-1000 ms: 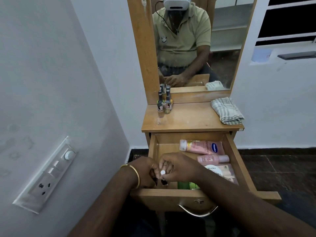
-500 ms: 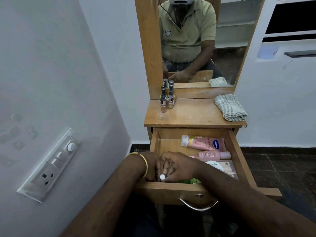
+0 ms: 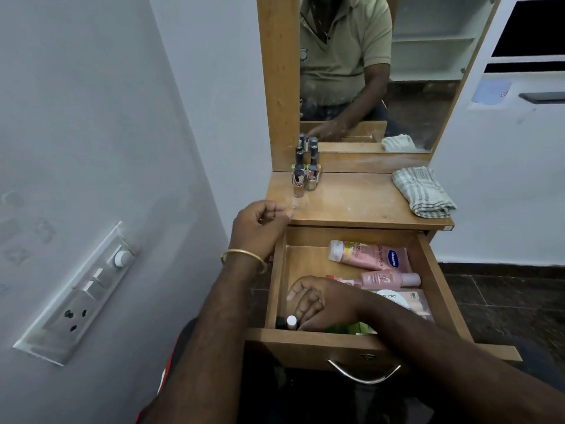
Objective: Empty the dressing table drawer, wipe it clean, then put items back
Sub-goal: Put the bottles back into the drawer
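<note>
head view: half a second ago both hands were bunched together at the front left corner of the drawer; now the left hand has lifted out and hangs at the tabletop's front left edge, just short of the nail polish bottles. its fingers are curled, thumb toward fingertips, but whether that grip pinches a small bottle i cannot tell; nothing clear shows between them. the right hand has stayed low in the drawer, fingers bent downward beside a white-capped bottle and a black-capped bottle, touching or nearly touching the white one; whether its grip is closed on anything i cannot tell.

judged from this, emptying is under way, small bottles going up one at a time, and wiping is not yet near.

counts: about four nail polish bottles on the tabletop, their mirror doubles aside; one folded striped cloth at the right; in the drawer, one vaseline tube, one pink bottle, one round white-lidded item, something green partly hidden by the wrist, and two capped bottles.
</note>
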`<state>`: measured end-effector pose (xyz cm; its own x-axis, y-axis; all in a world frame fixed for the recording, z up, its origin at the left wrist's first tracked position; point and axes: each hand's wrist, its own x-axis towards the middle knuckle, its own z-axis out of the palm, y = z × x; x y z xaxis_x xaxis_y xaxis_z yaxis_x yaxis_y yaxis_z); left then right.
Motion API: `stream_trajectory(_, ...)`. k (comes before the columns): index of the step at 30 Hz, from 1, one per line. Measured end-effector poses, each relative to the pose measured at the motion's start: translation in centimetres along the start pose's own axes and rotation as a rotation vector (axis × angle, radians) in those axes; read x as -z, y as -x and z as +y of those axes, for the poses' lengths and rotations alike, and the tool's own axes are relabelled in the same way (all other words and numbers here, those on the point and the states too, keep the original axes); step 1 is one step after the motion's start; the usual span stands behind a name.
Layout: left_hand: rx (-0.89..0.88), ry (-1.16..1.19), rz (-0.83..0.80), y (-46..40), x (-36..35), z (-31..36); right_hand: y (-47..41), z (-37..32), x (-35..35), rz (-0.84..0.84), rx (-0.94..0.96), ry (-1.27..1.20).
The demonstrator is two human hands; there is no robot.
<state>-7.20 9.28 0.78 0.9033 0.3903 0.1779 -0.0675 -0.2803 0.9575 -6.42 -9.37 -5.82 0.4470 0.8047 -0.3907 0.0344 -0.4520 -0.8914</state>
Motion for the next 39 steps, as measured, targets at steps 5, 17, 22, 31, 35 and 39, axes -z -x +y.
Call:
stream_trajectory(5, -0.055, 0.083, 0.062, -2.2, -0.8, -0.1, 0.2, -0.1, 0.0, 0.106, 0.063, 0.008)
stream_trajectory(17, -0.086, 0.069, 0.162, -4.0, 0.7, -7.0, -2.0, -4.8, 4.9, 1.120, 0.374, 0.498)
stream_trajectory(22, -0.193, -0.008, 0.155, -4.6, 0.1, -8.5, -4.7, -8.6, 10.2, 1.208, 0.268, 0.827)
stream_trajectory(31, -0.238, -0.006, 0.160, -5.2, -0.2, -9.1, -6.7, -8.9, 12.9, 1.122, 0.143, 0.960)
stream_trajectory(35, -0.333, -0.127, 0.124, -5.3, 0.0, -8.2, -6.8, -8.3, 13.0, 1.157, 0.199, 0.930)
stream_trajectory(39, -0.465, -0.325, 0.113, -7.2, -0.2, -4.8, -6.5, -8.2, 13.1, 1.177, 0.257, 0.882)
